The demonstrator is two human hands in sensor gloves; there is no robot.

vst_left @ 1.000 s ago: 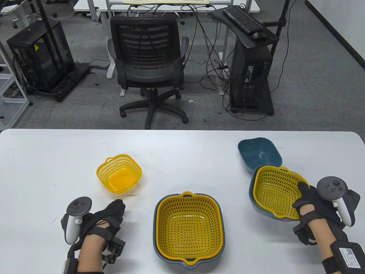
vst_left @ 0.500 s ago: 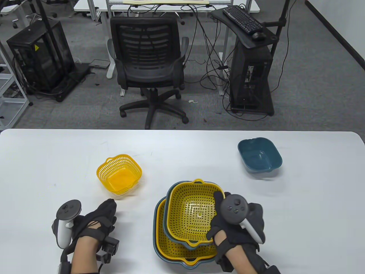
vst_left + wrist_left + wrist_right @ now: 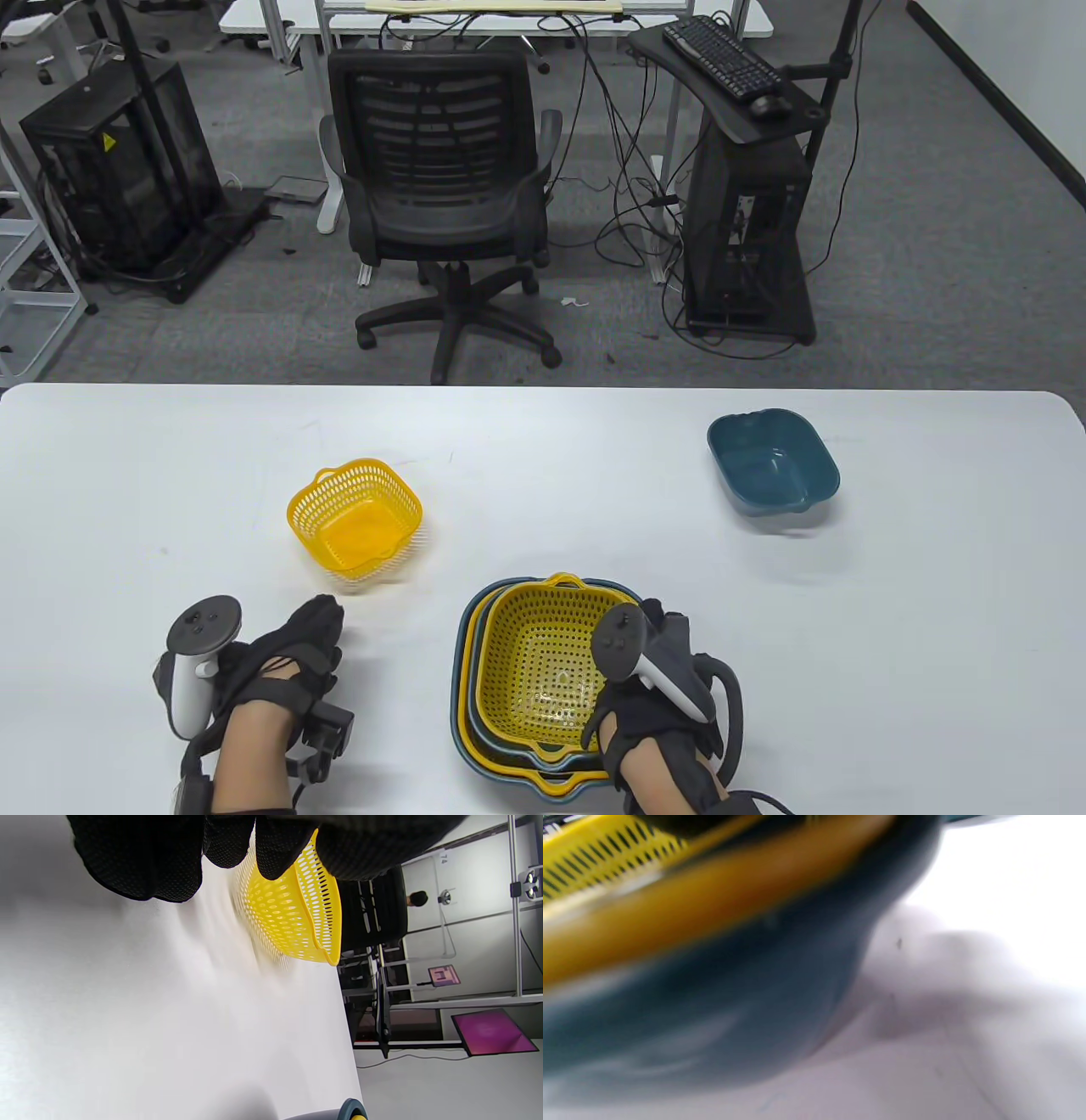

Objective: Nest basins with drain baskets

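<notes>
A large blue basin with a yellow drain basket sits at the table's front middle. A medium blue basin with its yellow basket sits nested inside it. My right hand grips the right rim of this medium set. The right wrist view shows the blue basin wall and a yellow rim close up and blurred. A small yellow basket stands left of centre; it also shows in the left wrist view. A small blue basin stands empty at the right rear. My left hand rests on the table, holding nothing, just in front of the small basket.
The white table has bare room on its left side and between the stack and the small blue basin. A black office chair and computer stands are on the floor beyond the far edge.
My right hand carried the medium basin with its basket from the right side of the table leftward and lowered it into the large set. My left hand drew back slightly toward me.
</notes>
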